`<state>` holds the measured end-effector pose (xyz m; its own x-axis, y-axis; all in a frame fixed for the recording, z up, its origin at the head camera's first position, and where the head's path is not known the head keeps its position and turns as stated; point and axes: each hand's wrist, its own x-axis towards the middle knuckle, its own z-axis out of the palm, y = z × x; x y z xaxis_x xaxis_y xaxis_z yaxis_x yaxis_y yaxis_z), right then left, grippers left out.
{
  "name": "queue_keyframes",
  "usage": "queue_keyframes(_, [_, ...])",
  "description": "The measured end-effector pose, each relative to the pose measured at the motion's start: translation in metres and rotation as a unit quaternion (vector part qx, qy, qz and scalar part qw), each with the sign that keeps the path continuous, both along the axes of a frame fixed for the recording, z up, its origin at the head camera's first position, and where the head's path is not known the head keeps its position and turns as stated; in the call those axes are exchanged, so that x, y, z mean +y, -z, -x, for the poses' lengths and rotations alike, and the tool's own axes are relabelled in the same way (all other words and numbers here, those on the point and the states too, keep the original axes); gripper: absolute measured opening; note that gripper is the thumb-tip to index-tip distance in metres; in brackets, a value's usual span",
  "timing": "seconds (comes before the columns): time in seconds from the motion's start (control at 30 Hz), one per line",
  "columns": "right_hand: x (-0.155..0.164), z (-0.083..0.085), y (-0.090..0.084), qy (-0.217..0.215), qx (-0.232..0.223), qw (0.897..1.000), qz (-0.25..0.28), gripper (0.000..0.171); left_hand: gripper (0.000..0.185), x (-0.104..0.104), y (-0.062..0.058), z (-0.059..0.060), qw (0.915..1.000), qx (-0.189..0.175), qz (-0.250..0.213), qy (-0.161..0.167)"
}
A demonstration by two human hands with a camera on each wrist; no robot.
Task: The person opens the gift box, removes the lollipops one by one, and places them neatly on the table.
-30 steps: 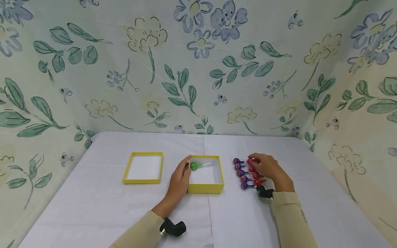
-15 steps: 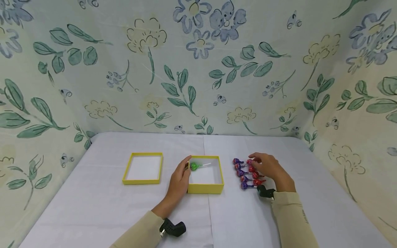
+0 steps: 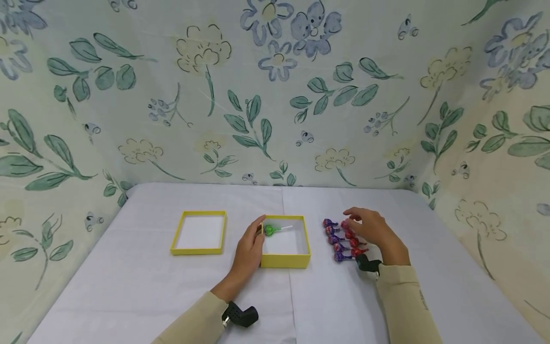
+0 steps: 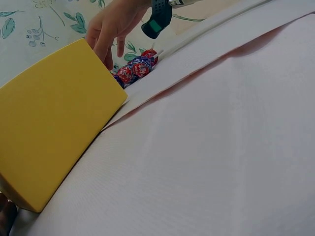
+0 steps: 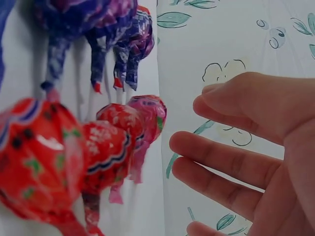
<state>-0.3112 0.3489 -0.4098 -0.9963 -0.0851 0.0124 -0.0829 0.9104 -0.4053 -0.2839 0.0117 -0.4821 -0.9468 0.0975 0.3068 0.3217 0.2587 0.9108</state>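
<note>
In the head view my left hand (image 3: 248, 248) grips the left side of an open yellow box (image 3: 285, 261). Inside lies one green-wrapped lollipop (image 3: 269, 230), its white stick pointing right. My right hand (image 3: 373, 230) hovers at the far end of two lollipop columns, thumb and fingers apart. Nearest to it is a pink lollipop (image 5: 153, 115), separated from the fingertips by a gap in the right wrist view. Several red lollipops (image 3: 354, 242) follow below it, with several purple lollipops (image 3: 333, 240) to their left. The left wrist view shows mostly the box's yellow outer wall (image 4: 59, 118).
A shallow yellow-rimmed lid (image 3: 196, 251) lies left of the box with its white inside up. White cloth (image 3: 129, 286) covers the table, with a seam running near the box. Flower-patterned fabric (image 3: 275, 119) stands behind and at both sides.
My right hand's upper fingers have lifted and spread away from the pink lollipop, which has shifted very slightly left. My left hand and the box have stayed put.
</note>
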Motion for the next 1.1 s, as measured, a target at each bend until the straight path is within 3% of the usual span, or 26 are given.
queue_keyframes(0.17, [0.002, -0.002, -0.004, 0.004, -0.003, 1.000, 0.007, 0.036, 0.048, 0.000, 0.000, -0.001, 1.0000, -0.005, -0.003, -0.001])
queue_keyframes(0.33, [-0.002, -0.004, -0.009, -0.006, 0.024, 1.000, 0.005, 0.034, 0.049, 0.001, 0.001, 0.000, 1.0000, -0.006, -0.004, 0.001])
queue_keyframes(0.7, [-0.042, -0.013, -0.030, -0.045, 0.088, 0.995, -0.008, 0.030, 0.048, 0.000, 0.000, -0.001, 1.0000, -0.007, -0.004, -0.001])
queue_keyframes(1.1, [-0.085, -0.024, -0.042, -0.135, 0.196, 0.971, -0.009, 0.025, 0.048, 0.000, -0.001, -0.003, 0.9998, -0.008, -0.016, 0.003])
